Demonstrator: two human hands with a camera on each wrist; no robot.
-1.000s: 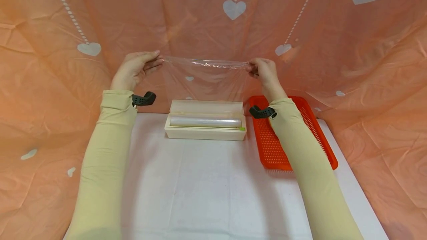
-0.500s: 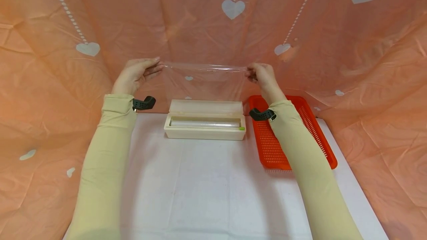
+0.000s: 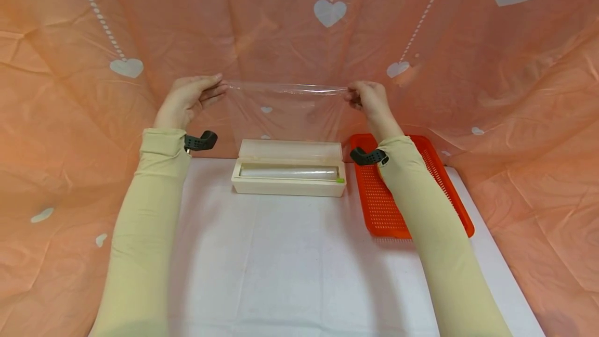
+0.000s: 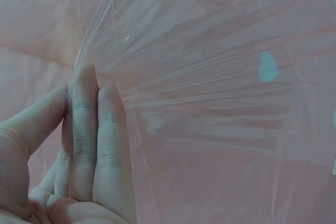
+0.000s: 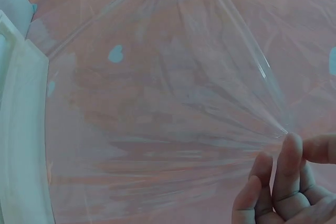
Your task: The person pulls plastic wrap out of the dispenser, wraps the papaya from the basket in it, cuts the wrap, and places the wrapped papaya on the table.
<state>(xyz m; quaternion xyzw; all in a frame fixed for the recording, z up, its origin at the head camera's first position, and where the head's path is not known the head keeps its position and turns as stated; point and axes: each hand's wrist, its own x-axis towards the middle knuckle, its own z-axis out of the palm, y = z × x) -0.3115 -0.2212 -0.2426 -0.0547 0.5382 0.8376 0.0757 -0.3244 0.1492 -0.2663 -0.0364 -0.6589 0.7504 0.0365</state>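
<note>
A clear sheet of plastic wrap (image 3: 290,103) is stretched upright between both hands, above and behind a cream dispenser box (image 3: 287,189). My left hand (image 3: 189,99) pinches its upper left corner between thumb and fingers; creases fan out from that grip in the left wrist view. The opposite corner is held by my right hand (image 3: 372,103), thumb against fingertips. Inside the box lies the wrap roll (image 3: 290,173), and the box's lid (image 3: 290,148) stands raised at the back. A small green slider (image 3: 340,180) sits at the right end of its front edge.
To the right of the box, a red perforated basket (image 3: 381,212) lies partly under my right forearm; some of what it holds is hidden. The white table (image 3: 285,264) meets a peach curtain (image 3: 281,40) with heart prints behind and at both sides.
Both hands dipped slightly half a second ago and have risen again, still holding the plastic wrap taut. The box and basket stay where they were.
</note>
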